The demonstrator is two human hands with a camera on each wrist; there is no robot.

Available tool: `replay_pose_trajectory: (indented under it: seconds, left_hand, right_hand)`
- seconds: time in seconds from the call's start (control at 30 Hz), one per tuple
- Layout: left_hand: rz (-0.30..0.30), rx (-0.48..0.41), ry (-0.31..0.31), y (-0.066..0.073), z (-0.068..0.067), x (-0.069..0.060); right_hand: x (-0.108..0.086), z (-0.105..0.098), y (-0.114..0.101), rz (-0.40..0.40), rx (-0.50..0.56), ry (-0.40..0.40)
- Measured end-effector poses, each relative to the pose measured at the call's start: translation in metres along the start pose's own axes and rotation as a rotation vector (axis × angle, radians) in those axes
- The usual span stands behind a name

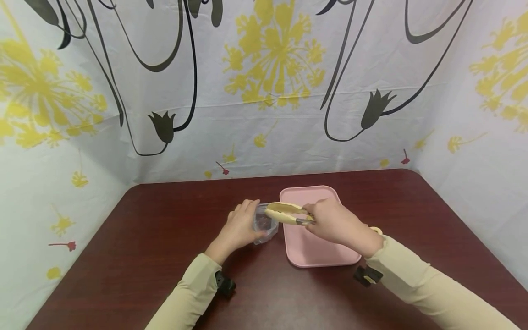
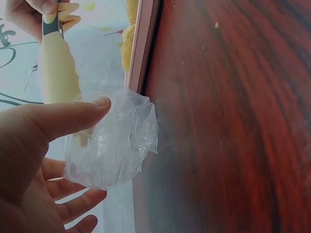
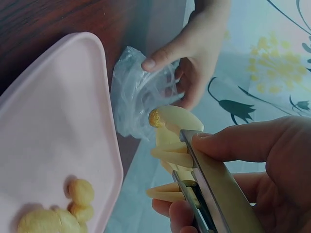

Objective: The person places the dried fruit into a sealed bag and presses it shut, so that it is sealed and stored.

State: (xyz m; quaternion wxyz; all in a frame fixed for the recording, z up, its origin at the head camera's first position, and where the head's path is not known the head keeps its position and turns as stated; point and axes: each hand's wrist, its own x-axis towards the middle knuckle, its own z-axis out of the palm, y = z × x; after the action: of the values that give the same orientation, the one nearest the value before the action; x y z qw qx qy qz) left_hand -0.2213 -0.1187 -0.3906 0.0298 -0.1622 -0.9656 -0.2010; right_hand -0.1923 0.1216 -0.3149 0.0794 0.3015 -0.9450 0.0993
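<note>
My left hand (image 1: 241, 225) holds a clear, crinkled plastic bag (image 2: 116, 141), thumb on one side and fingers round the other. The bag stands on the table beside the pink tray's left edge. In my right hand (image 1: 332, 221) is a pair of tongs (image 1: 288, 213) with cream-yellow heads and metal arms, its heads over the bag's mouth. A small golden-brown piece (image 3: 154, 118) shows at the tongs' tip; whether they grip it I cannot tell. Golden bread rolls (image 3: 48, 222) lie on the pink tray (image 1: 303, 254), hidden by my right hand in the head view.
The dark red wooden table (image 1: 181, 215) is bounded at the back and sides by a white cloth (image 1: 198, 151) with yellow and grey flower prints. Small pale crumbs (image 2: 216, 24) lie on the wood.
</note>
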Motion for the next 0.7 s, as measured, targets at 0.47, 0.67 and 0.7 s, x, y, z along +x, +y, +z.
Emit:
replay_pose_trajectory:
  seconds: [0.47, 0.67, 0.7]
  left_hand:
    - [0.0, -0.002, -0.001, 0.0004, -0.0006, 0.0008]
    - [0.0, -0.019, -0.003, 0.0006, -0.0015, -0.0001]
    - [0.0, -0.018, -0.004, 0.0004, -0.0013, -0.0001]
  right_hand:
    - [0.0088, 0.0085, -0.0084, 0.074, 0.0, -0.055]
    - [0.0063, 0.0024, -0.0025, 0.077, 0.041, -0.056]
    - [0.0051, 0.0012, -0.0009, 0.069, 0.05, -0.049]
